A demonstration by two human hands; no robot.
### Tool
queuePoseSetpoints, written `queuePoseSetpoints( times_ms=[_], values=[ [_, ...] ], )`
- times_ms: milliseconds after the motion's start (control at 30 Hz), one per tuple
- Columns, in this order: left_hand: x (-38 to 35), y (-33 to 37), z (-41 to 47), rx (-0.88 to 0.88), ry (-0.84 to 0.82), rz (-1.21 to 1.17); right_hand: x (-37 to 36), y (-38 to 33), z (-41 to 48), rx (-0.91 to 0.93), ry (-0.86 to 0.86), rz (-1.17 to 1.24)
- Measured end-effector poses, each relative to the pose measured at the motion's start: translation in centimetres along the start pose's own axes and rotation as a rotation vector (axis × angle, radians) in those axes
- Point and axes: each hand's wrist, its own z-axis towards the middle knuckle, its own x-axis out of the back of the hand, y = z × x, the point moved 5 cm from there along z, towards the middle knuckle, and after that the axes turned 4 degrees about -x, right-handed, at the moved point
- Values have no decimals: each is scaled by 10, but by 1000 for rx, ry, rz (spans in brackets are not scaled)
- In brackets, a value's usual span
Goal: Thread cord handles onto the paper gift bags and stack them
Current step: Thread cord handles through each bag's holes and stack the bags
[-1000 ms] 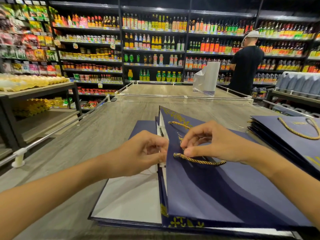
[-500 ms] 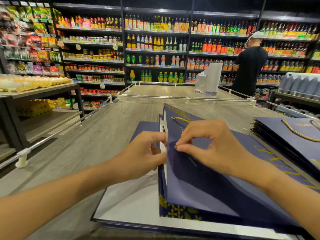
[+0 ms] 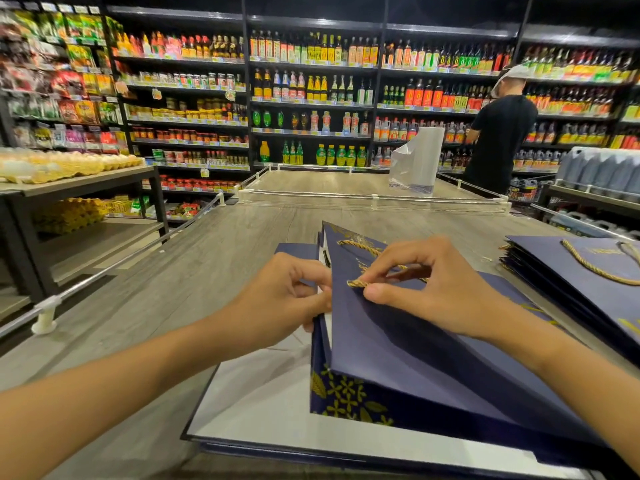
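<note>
The right hand [image 3: 440, 289] pinches the gold cord [image 3: 358, 283] at the bag [image 3: 398, 341], apparently feeding its hole; the left hand [image 3: 287, 303] grips the bag's edge, steadying it on the table [image 3: 207, 258]; finished bags [image 3: 588, 282] lie stacked right.

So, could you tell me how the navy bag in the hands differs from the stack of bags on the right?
The navy bag is tilted up; the stack lies flat. The left hand and right hand hold the bag; the stack is untouched. The bag's cord end is pinched by the right hand; the stack's top cord lies looped on it. Both are navy with gold cord.
</note>
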Motion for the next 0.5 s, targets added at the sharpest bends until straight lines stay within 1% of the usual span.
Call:
queuePoseSetpoints(
  times_ms=[67, 133, 200, 267, 400, 500],
  values=[
    [-2, -4, 0, 104, 3, -77, -1, 4, 0, -44, -19, 5],
    [-4, -11, -1, 260, 32, -155, -2, 9, -1, -97, -54, -19],
    [-5, -18, -3, 401, 121, -222, -6, 13, -2, -139, -118, -37],
    [-5, -26, -5, 487, 193, -293, -12, 17, -3, -163, -156, -72],
    [-7, -29, -10, 546, 155, -280, -20, 21, -3, -136, -115, -342],
    [-2, -32, -6, 547, 195, -268, -14, 23, -3, -165, -152, -409]
  ],
)
